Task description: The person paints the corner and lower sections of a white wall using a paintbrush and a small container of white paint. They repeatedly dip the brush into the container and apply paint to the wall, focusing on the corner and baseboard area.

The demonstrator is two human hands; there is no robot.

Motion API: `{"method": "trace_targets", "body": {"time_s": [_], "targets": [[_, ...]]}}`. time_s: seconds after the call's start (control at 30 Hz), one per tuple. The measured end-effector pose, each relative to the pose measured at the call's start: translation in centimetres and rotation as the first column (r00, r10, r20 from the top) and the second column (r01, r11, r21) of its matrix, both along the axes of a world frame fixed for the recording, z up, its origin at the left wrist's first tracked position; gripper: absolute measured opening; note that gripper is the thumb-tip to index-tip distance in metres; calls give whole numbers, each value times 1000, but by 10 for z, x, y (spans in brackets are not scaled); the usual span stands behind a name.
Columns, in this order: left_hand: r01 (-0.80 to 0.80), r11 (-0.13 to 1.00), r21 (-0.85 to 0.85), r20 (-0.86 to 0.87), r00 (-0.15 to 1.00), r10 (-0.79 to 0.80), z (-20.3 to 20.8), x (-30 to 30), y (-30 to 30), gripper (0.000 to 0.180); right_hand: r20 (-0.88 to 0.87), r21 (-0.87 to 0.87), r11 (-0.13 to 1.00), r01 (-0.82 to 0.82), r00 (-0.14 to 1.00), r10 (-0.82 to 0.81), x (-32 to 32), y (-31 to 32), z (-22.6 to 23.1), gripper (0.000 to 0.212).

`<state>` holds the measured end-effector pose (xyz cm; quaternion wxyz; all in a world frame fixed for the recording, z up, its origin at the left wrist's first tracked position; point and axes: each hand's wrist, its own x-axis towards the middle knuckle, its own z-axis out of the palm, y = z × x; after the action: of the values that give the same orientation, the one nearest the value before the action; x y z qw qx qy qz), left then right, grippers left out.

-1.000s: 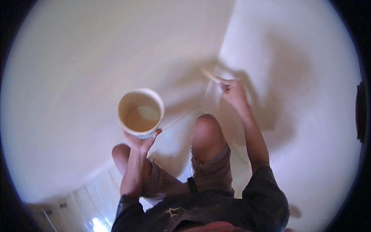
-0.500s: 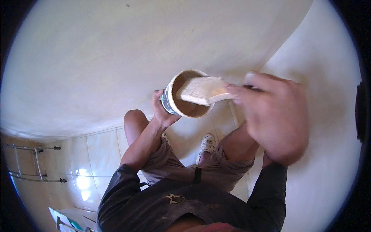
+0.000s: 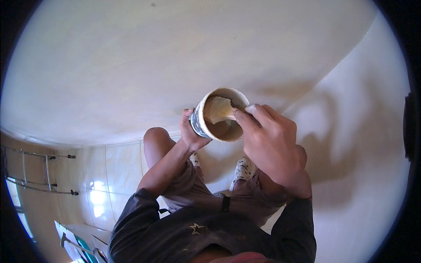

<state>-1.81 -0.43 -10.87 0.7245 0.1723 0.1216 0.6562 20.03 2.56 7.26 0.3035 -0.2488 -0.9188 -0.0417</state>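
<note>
My left hand (image 3: 191,132) is wrapped around the left side of a small round tub (image 3: 200,119), a paint bucket with a dark printed side and a pale, crusted rim. The bucket tips so that its mouth faces up toward me. Brownish-cream paint (image 3: 221,129) lies low inside. A wide paintbrush (image 3: 220,109) with cream-coated bristles is down in the bucket, against its inner left wall. My right hand (image 3: 271,139) pinches the brush's handle at the bucket's right rim. The handle is mostly hidden by my fingers.
A pale wall (image 3: 131,65) fills the far side, meeting another white wall (image 3: 359,144) at a corner on the right. At the left stand a metal ladder (image 3: 36,173) and, lower, a white box-like object (image 3: 74,241). Beneath me is a glossy tiled floor (image 3: 123,166).
My right hand has moved left and lowered the brush deeper into the bucket. The left hand and bucket have shifted slightly right and nearer to me in the picture.
</note>
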Motion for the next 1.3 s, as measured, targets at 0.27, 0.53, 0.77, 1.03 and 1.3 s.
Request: {"method": "trace_targets", "body": {"time_s": [0.27, 0.53, 0.77, 1.03, 1.3], "targets": [[-2, 997, -76, 83, 996, 8, -16, -19, 1, 81, -211, -49, 999, -17, 977, 6, 17, 13, -7, 30], [-127, 976, -177, -20, 992, 125, -23, -8, 1, 76, -286, -106, 993, -54, 958, 22, 47, 19, -16, 33], [-76, 989, -128, 32, 996, 80, -21, -15, 1, 76, -307, -346, 938, -21, 947, -91, 48, 20, 0, 29], [-88, 995, -56, -85, 993, 83, -24, -10, -6, 85, -353, -376, 918, -128, 935, -14, 56, 26, -2, 31], [84, 989, 125, 185, 977, -107, -12, 0, -2, 91, -612, -244, 883, -402, 770, 181, 36, 34, -13, 39]]}}
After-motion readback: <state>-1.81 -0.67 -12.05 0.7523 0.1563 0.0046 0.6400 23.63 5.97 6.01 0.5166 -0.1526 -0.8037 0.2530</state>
